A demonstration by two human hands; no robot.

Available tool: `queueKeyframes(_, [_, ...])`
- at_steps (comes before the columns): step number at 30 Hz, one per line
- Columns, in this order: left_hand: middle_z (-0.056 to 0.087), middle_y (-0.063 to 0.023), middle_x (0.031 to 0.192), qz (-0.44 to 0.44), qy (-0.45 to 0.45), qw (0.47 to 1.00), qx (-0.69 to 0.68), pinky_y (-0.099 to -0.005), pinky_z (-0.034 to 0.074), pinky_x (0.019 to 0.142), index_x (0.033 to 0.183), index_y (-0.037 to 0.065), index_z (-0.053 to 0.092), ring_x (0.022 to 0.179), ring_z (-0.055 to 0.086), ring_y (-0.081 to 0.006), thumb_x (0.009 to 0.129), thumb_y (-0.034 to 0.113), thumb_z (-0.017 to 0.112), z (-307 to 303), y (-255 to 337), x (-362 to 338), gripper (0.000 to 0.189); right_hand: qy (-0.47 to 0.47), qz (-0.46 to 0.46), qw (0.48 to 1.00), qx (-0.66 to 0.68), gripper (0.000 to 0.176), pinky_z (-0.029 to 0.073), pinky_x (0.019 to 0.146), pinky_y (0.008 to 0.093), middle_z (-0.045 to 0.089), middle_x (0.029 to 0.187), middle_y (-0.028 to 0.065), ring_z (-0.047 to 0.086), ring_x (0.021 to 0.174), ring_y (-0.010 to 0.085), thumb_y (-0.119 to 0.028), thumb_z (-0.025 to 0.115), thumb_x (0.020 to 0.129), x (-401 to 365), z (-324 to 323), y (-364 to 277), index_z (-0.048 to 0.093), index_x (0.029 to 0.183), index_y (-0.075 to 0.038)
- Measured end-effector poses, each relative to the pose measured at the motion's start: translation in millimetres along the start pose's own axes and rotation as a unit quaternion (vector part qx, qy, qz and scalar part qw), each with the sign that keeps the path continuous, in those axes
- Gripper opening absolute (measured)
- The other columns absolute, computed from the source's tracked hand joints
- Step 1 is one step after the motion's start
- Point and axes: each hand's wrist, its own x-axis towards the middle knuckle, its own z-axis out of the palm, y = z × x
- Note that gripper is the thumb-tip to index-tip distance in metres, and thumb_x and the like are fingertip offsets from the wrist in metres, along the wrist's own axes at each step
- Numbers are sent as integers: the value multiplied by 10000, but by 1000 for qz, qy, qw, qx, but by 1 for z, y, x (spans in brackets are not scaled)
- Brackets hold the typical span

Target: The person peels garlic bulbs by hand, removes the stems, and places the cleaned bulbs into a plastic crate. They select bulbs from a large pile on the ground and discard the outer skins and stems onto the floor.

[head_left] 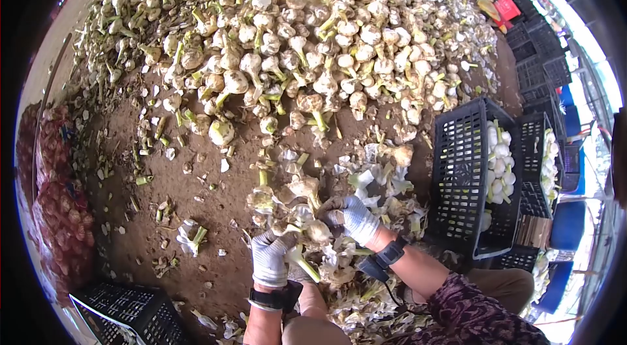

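In white work gloves, both my hands are at one garlic bulb (318, 232) low in the middle of the head view. My left hand (268, 259) is closed round its stem end. My right hand (353, 217) pinches at the bulb's upper right side, its fingertips dirty. Just beyond them lie more garlic bulbs with stems and loose skin (304, 187). A cut green-white stem (304, 262) is beside my left hand. Peeled skins (375, 181) are scattered beyond my right hand.
A large heap of unpeeled garlic (313, 38) covers the ground ahead. To the right, a black crate (460, 175) contains clean white garlic, with further crates behind it. Red mesh sacks (62, 221) stand at left, above another black crate (130, 312). Skins and stem scraps litter the soil.
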Motion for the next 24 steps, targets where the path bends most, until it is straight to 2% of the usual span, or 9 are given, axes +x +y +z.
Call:
queueKeyframes(7, [675,-137,831,62,-224,970,72,-305,518,710,754,-7,684,758,648,-200,635,-26,702,-6,11,-32,122,150,5,985,91,103,471,491,224,658,755,27,590,564,116,-110,647,825,8,-2,-2,676,902,-48])
queueKeyframes(10, [635,-76,718,-22,-150,897,415,-295,467,597,685,-8,638,673,607,-161,693,68,723,-30,8,-21,114,146,11,985,97,101,473,471,247,649,735,46,582,535,136,-105,632,832,1,-9,-7,670,904,-45])
queueKeyframes(11, [590,-67,683,61,-97,811,574,-311,437,558,749,-1,616,609,540,-130,716,136,731,-44,-11,-14,182,144,12,982,122,107,477,458,266,646,744,61,583,535,141,-102,617,843,2,-10,-8,657,920,-39])
queueKeyframes(15, [570,-50,702,213,37,739,638,-288,439,552,901,24,578,589,492,-110,770,229,721,-38,-27,-5,282,131,14,975,177,122,494,466,276,642,758,69,588,540,149,-100,607,850,0,-6,-5,637,942,-26])
queueKeyframes(16, [581,-32,717,140,54,871,467,-272,439,542,900,40,577,578,498,-139,826,281,683,-32,-31,3,273,113,16,978,177,137,511,507,265,645,782,61,609,600,146,-96,631,832,-5,-3,-9,633,946,-21])
queueKeyframes(18, [592,-35,750,104,85,989,64,-258,450,532,933,56,575,587,531,-153,876,340,619,-22,-28,14,293,91,21,979,180,159,529,549,253,647,806,54,630,660,143,-92,655,813,-13,3,-13,628,950,-17])
queueKeyframes(20, [600,-78,774,-70,103,980,-155,-379,522,537,974,70,575,650,603,-213,891,401,557,-39,-38,28,342,13,-18,1000,10,173,534,591,252,644,839,54,635,730,140,-78,673,789,-19,3,-14,625,942,-13])
queueKeyframes(21, [600,-64,790,-62,126,971,-194,-362,524,555,992,85,576,666,597,-204,887,348,572,-30,-36,30,282,-35,-108,994,-6,183,540,642,258,647,903,47,637,798,145,-81,680,783,-24,17,-19,622,942,-13])
queueKeyframes(24, [603,-61,826,-90,161,959,-217,-364,530,600,1010,103,579,698,596,-218,896,337,555,-10,-30,29,261,-103,-380,872,-291,199,524,763,329,661,1004,77,633,889,203,-116,675,796,-18,35,-11,633,970,-30])
